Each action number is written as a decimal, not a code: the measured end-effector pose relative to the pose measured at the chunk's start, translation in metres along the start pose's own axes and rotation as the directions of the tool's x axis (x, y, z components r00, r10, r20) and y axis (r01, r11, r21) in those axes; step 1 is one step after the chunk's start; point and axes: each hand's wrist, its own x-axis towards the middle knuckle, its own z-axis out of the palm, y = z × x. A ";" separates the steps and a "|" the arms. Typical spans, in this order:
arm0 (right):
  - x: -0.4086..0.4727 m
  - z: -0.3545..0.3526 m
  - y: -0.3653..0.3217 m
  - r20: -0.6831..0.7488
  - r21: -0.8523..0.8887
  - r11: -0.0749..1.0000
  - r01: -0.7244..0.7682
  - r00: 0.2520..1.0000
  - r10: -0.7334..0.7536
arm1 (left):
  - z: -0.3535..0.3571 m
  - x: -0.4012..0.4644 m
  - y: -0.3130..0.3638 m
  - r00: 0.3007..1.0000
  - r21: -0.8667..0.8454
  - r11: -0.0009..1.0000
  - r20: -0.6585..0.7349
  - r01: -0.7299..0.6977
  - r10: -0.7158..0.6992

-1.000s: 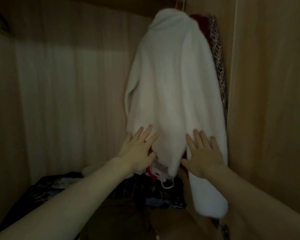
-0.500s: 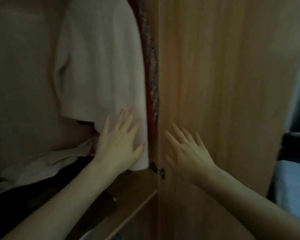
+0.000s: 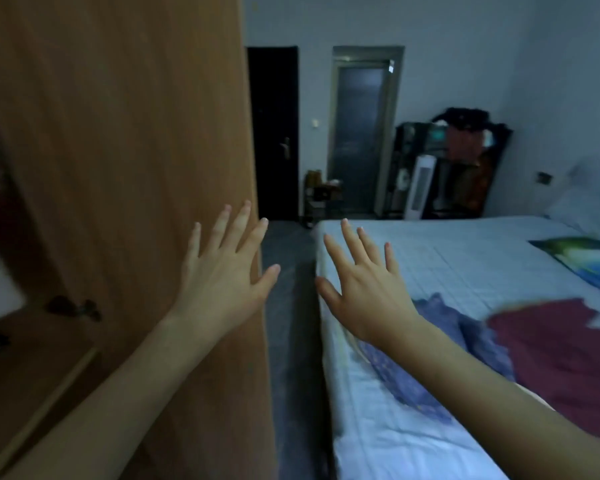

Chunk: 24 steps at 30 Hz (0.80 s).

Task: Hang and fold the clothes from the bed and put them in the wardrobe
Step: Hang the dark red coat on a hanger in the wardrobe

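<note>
- Since the view has swung off the wardrobe interior, where a white garment hung a second ago, the clothes now in sight are those left on the bed: a blue patterned garment lying near the bed's near edge, and a maroon garment just beside it, touching or overlapping on its right.
- A green-and-blue printed piece lies farther back on the bed, well apart from the other two; cannot tell whether it is clothing or bedding.
- Left hand: fingers straight and spread, holding nothing, raised in front of the wardrobe door; contact with the panel cannot be told.
- Right hand: fingers straight and spread, empty, hovering above the bed's corner, just short of the blue patterned garment.
- Change: half a second ago both hands were at the hung white garment and the door's inner face; they have now left the wardrobe.
- Judgement: one hanging step looks finished; the next is picking up the blue patterned garment, nearest the right hand.
- Beyond the bed: dark door, grey door, white tower fan, dark rack with clothes.
</note>
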 end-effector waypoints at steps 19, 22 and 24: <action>-0.182 -0.062 0.370 0.019 -0.176 0.857 -0.485 0.869 0.495 | 0.083 0.044 0.387 0.870 -0.250 0.854 0.079 -0.456 0.487; -0.187 -0.070 0.409 0.016 -0.182 0.843 -0.506 0.856 0.517 | 0.089 0.055 0.421 0.871 -0.265 0.853 0.083 -0.450 0.485; -0.187 -0.071 0.428 0.014 -0.174 0.838 -0.518 0.849 0.528 | 0.096 0.060 0.439 0.863 -0.249 0.853 0.108 -0.458 0.494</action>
